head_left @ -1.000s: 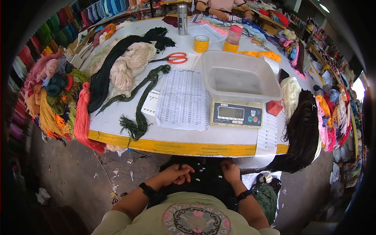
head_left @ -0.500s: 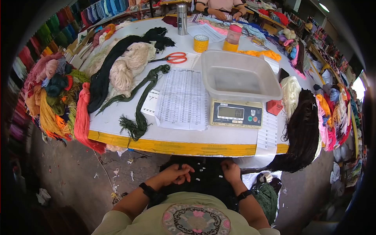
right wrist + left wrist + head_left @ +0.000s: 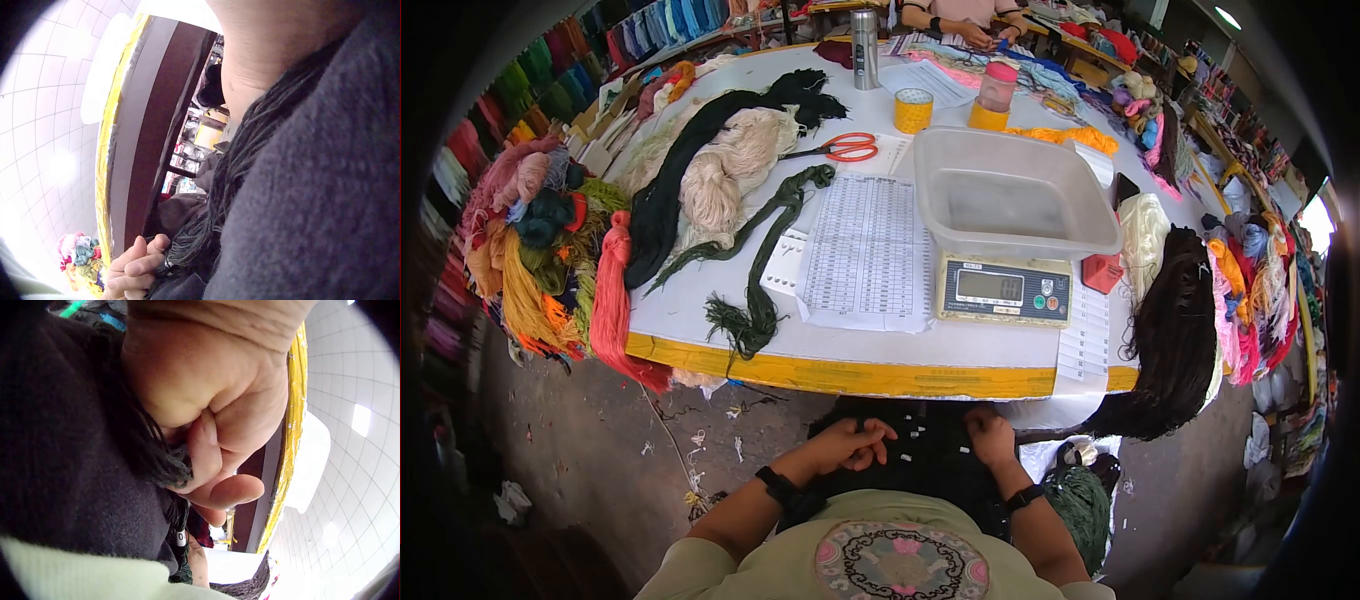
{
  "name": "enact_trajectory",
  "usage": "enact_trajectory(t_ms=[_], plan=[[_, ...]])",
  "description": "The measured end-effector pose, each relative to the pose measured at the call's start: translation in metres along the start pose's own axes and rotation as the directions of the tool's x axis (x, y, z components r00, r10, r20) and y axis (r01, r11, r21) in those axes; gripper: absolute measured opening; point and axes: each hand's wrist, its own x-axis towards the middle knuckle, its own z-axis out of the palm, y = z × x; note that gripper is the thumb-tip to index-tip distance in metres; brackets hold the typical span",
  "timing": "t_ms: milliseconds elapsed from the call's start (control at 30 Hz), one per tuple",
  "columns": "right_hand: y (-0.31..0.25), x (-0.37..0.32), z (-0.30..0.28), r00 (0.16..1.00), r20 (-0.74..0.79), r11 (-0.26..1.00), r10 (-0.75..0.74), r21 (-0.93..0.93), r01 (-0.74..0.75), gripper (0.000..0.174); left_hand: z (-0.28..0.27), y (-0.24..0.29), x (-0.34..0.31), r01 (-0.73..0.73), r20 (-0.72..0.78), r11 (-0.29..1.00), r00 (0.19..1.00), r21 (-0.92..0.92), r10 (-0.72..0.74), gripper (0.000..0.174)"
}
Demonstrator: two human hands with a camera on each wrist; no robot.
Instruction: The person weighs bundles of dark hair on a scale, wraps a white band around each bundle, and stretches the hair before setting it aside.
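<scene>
On the lap lies dark yarn [image 3: 935, 435] with several small white tags between the two hands. My left hand [image 3: 855, 445] rests at its left side, fingers loosely curled. In the left wrist view a curled fingertip [image 3: 209, 431] meets the palm, and the looped end of the yarn [image 3: 169, 462] lies right beside that finger. A white tag [image 3: 181, 539] hangs on the strands. My right hand [image 3: 990, 437] rests at the yarn's right side, back upward; its fingertips are mostly hidden. In the right wrist view the yarn [image 3: 215, 200] runs under the right wrist toward the left hand.
Ahead on the table [image 3: 1020, 352] stand a digital scale [image 3: 1000, 292] with a plastic tub [image 3: 1015, 195], a printed sheet [image 3: 868, 255], orange-handled scissors [image 3: 850, 148] and green yarn [image 3: 765, 265]. Coloured skeins [image 3: 540, 240] drape at left. Another person's hands [image 3: 980, 37] work across the table.
My two hands have stayed in place on the lap. Across the table the other person's hands have shifted and come closer together.
</scene>
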Motion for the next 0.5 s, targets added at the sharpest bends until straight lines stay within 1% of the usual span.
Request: enact_trajectory(t_ms=[267,500], plan=[[-0.0019,0.0,-0.001,0.999,0.022,1.0,0.028,-0.005,-0.028,0.014,-0.0013,-0.0014,0.0005,-0.011,0.015,1.0,1.0,-0.002,0.011,0.032],[-0.0018,-0.0006,0.0002,1.0,-0.009,1.0,-0.001,0.006,0.001,0.012,-0.0027,-0.0018,0.0006,-0.01,0.013,1.0,1.0,-0.013,0.01,0.031]])
